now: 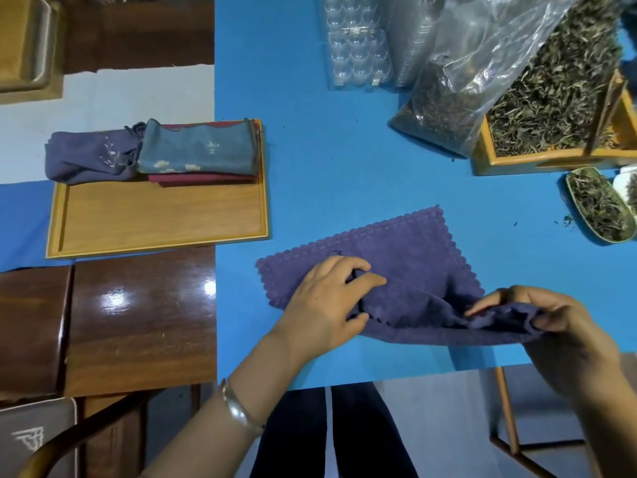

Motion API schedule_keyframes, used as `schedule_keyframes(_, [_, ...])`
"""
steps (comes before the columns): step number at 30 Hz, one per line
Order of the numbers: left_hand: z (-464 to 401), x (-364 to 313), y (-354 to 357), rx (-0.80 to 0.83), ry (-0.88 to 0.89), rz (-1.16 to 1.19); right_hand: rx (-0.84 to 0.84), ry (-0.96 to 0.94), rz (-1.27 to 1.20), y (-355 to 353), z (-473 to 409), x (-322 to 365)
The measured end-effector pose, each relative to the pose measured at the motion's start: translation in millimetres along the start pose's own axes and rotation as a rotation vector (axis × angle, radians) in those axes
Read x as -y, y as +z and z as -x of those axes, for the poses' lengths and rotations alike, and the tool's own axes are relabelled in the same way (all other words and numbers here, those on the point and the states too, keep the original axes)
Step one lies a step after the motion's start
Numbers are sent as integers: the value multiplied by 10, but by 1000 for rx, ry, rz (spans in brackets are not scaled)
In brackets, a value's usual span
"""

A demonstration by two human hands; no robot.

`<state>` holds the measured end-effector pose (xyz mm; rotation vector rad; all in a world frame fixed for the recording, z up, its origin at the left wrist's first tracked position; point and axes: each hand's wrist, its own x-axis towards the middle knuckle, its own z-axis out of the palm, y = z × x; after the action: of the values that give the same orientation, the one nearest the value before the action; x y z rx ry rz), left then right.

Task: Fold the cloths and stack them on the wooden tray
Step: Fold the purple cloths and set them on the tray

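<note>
**Purple cloth mid-fold on the blue table**

A purple scalloped cloth [389, 267] lies on the blue table [327, 160], near its front edge. The left hand [324, 298] grips the cloth's near-left part; the right hand [551, 322] pinches its bunched right corner. Far left, the wooden tray [158, 219] carries folded cloths [196, 153]. Loose tea leaves [551, 88] sit far right. A dark polished wooden surface [138, 319] adjoins at left.

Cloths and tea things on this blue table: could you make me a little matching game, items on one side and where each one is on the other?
Items:
1. purple cloth
2. blue cloth
3. loose tea leaves
4. bracelet

Places:
A. in the wooden box
B. on the left wrist
C. held by both hands, left hand and right hand
D. stacked on the wooden tray

Pairs: 1-C, 2-D, 3-A, 4-B
</note>
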<state>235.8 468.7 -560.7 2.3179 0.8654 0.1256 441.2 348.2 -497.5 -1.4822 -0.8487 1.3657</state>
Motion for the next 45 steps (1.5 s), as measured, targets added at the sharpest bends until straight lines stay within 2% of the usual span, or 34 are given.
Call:
schedule_keyframes(1, [-37, 31, 26, -3, 2, -26, -60, -48, -27, -163, -84, 41])
schedule_keyframes(3, [-76, 85, 49, -34, 8, -18, -133, 6, -40, -431, -139, 23])
schedule_keyframes(4, [-82, 103, 42, -63, 10, 13, -117, 10, -13, -503, -107, -1])
schedule_keyframes(11, [47, -30, -250, -276, -99, 277, -306, -14, -15, -556, 11, -150])
schedule_keyframes(14, [231, -111, -368, -260, -87, 287, -330, 39, -26, -449, 20, -90])
schedule_keyframes(17, [446, -107, -349, -188, -166, 222, -288, 68, 48, -363, 6, -32])
schedule_keyframes(21, [727, -39, -181, -121, -245, 442, -199, 52, 291, -328, -126, -154])
schedule_keyframes(25, [816, -6, 25, -14, -370, 227, -212, 82, 429, -253, -346, -288])
schedule_keyframes(29, [755, -71, 202, -30, -444, 4, -259, 70, 587, -202, -522, -332])
schedule_keyframes(32, [714, -85, 235, -120, -501, -1, -197, 93, 758, -214, -580, -312])
schedule_keyframes(35, [700, -71, 211, -179, -516, 0, -158, 18, 947, -225, -628, -278])
schedule_keyframes(39, [721, -60, 187, -253, -570, 110, -250, -62, 1017, -246, -655, -278])
schedule_keyframes(43, [716, -161, 232, -83, -553, -55, -307, -23, 1004, -301, -695, -320])
schedule_keyframes(45, [701, -189, 245, -91, -551, -92, -296, -13, 1015, -315, -704, -341])
